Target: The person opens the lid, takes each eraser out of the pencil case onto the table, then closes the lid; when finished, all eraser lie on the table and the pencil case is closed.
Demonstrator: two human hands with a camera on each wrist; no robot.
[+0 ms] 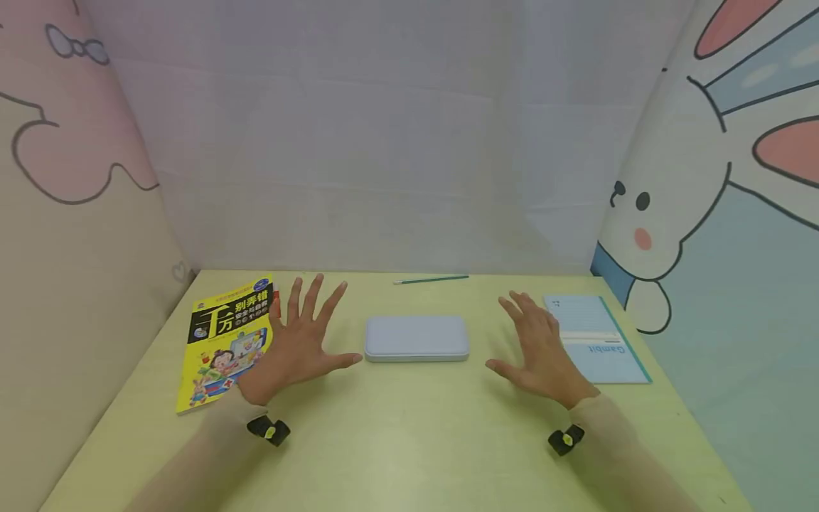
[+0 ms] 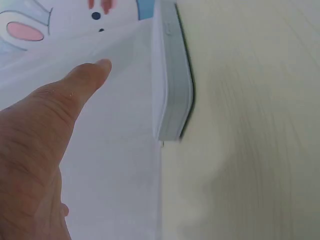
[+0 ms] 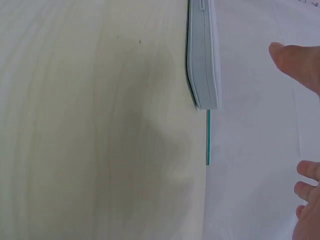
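Note:
A pale, flat rectangular case (image 1: 416, 338) with rounded corners lies in the middle of the table. Its side edge also shows in the left wrist view, and in the right wrist view a small tab stands out on the case (image 3: 202, 60). To the left of it my left hand (image 1: 297, 348) hovers with fingers spread, its thumb tip close to the case's left end. My right hand (image 1: 537, 348) is held over the table on the other side, thumb apart from the fingers, farther from the case. Neither hand holds anything.
A yellow picture book (image 1: 220, 355) lies at the left, partly behind the left hand; something red peeks out beside it. A light blue and white notebook (image 1: 601, 334) lies at the right. Along the back lies a thin green pencil (image 1: 431, 280), before a white cloth (image 1: 384, 178).

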